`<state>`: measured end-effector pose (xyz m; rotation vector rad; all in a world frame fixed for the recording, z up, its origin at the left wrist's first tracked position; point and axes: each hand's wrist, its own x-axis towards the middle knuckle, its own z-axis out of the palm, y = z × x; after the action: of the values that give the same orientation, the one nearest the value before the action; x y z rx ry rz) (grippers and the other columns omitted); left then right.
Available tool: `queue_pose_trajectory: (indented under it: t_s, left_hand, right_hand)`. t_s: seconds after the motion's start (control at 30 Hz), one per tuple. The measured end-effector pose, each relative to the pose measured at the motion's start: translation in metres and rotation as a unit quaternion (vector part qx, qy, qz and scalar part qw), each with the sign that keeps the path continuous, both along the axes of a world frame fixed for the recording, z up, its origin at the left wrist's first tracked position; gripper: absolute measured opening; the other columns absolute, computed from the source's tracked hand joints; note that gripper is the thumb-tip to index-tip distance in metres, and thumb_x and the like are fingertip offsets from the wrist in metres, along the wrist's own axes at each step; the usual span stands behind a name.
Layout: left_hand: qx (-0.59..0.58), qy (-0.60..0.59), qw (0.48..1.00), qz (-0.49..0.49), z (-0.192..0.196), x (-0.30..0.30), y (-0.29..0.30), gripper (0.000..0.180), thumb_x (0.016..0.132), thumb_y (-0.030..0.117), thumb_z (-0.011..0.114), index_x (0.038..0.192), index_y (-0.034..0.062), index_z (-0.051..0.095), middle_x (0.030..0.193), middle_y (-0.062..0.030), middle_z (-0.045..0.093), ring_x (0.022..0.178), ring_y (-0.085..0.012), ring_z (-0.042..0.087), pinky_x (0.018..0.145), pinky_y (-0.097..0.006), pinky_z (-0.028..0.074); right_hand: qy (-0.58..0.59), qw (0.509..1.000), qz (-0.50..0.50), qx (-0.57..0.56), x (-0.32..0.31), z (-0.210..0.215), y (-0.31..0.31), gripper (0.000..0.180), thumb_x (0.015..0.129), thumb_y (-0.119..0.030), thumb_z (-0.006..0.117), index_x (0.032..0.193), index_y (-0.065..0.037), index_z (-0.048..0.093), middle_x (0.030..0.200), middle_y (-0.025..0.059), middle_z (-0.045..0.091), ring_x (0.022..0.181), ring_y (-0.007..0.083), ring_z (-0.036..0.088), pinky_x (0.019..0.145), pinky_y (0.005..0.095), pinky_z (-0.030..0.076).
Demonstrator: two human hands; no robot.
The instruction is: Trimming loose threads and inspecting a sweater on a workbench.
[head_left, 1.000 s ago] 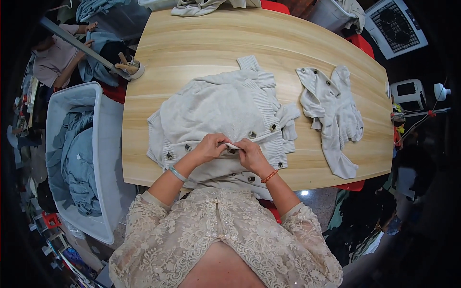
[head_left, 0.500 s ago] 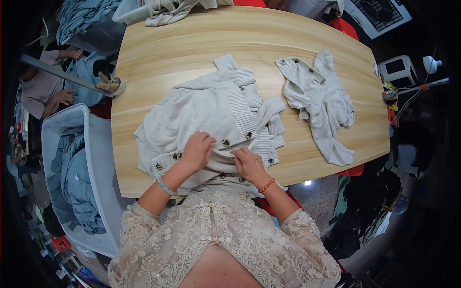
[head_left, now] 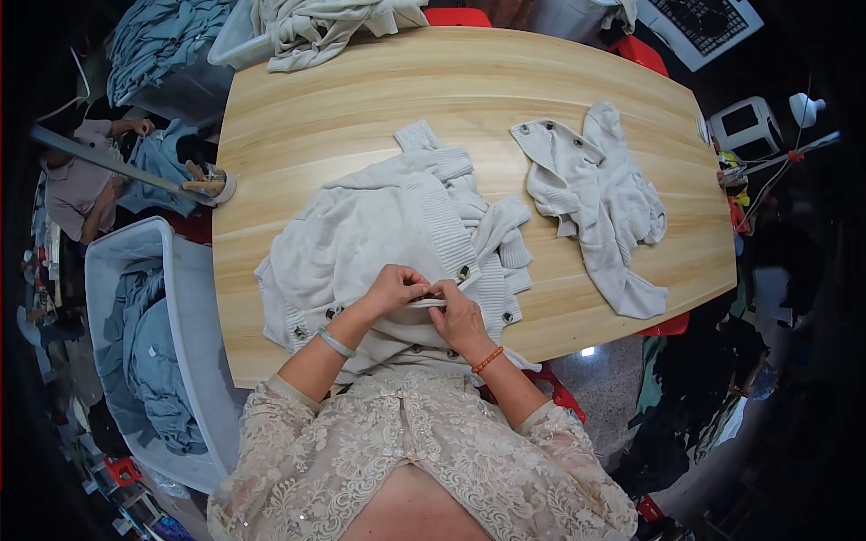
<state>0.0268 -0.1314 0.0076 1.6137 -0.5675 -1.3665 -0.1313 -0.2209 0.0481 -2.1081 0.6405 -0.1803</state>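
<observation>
Both hands work the front band of a cream knit cardigan (head_left: 397, 234), spread flat at the desk's near edge, approx centre. Left hand (head_left: 395, 288) and right hand (head_left: 458, 317) each pinch the buttoned strip between thumb & fingers, looks like doing up a button. Next move prob. needs the band held taut w/ button lined up to its hole. Desk (head_left: 379, 99) is pale wood; second cardigan (head_left: 595, 207) lies toward the right edge, grey bin (head_left: 180, 298) beside the left edge.

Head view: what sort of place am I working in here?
Probably a garment workshop or clothes-sorting room. A knit cardigan lies on a long wooden table under both hands, a second cardigan lies alongside, and a plastic bin of blue garments stands at the left.
</observation>
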Motion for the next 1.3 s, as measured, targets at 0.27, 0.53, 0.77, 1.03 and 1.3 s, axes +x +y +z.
queue_pose_trajectory:
  t_s: [0.27,0.53,0.77,1.03,1.3]
  left_hand:
    - [-0.112,-0.011,0.988,-0.108,0.011,-0.004,0.013,0.029,0.078,0.008,0.069,0.104,-0.0012,0.064,0.09,-0.0038,0.065,0.081,-0.0093,0.058,0.076,-0.024,0.047]
    - [-0.125,-0.261,0.953,-0.094,0.012,-0.014,0.027,0.017,0.079,0.003,0.06,0.095,0.0004,0.065,0.077,-0.0144,0.062,0.065,-0.0249,0.059,0.06,-0.031,0.046]
    - [-0.106,-0.22,0.966,-0.084,0.025,-0.005,0.025,0.015,0.079,-0.001,0.056,0.091,0.0012,0.063,0.073,-0.0074,0.056,0.064,-0.0126,0.049,0.059,-0.025,0.041]
    - [-0.039,-0.449,0.89,-0.066,0.018,-0.007,0.02,0.015,0.072,0.017,0.069,0.077,0.0064,0.058,0.075,-0.0116,0.056,0.07,-0.0305,0.055,0.061,-0.04,0.043]
    - [-0.142,-0.503,0.835,-0.17,-0.012,-0.066,-0.048,0.013,0.068,0.01,0.058,0.078,0.0032,0.056,0.083,-0.0163,0.055,0.083,-0.0346,0.055,0.07,-0.043,0.046]
  right_hand:
    - [-0.013,0.998,0.051,-0.034,-0.014,-0.017,-0.008,0.037,0.078,-0.008,0.062,0.113,-0.003,0.053,0.092,0.0174,0.057,0.082,0.0351,0.058,0.07,0.0409,0.049]
    - [0.016,0.991,0.131,-0.034,-0.011,-0.02,-0.008,0.028,0.08,0.0,0.053,0.108,-0.003,0.053,0.087,0.0177,0.053,0.079,0.0385,0.056,0.067,0.044,0.046]
    - [-0.067,0.992,0.109,-0.005,0.0,-0.008,-0.004,0.017,0.076,0.001,0.057,0.094,-0.001,0.057,0.084,0.0157,0.054,0.075,0.0361,0.057,0.062,0.04,0.045]
    - [0.074,0.994,0.05,-0.063,-0.05,-0.015,-0.028,0.016,0.083,-0.021,0.061,0.091,-0.007,0.06,0.09,0.0118,0.059,0.075,0.0347,0.061,0.064,0.0432,0.049]
    - [0.125,0.982,0.048,-0.136,-0.052,-0.012,-0.031,0.015,0.078,-0.012,0.059,0.092,-0.009,0.062,0.089,0.0112,0.058,0.076,0.0346,0.06,0.065,0.0444,0.049]
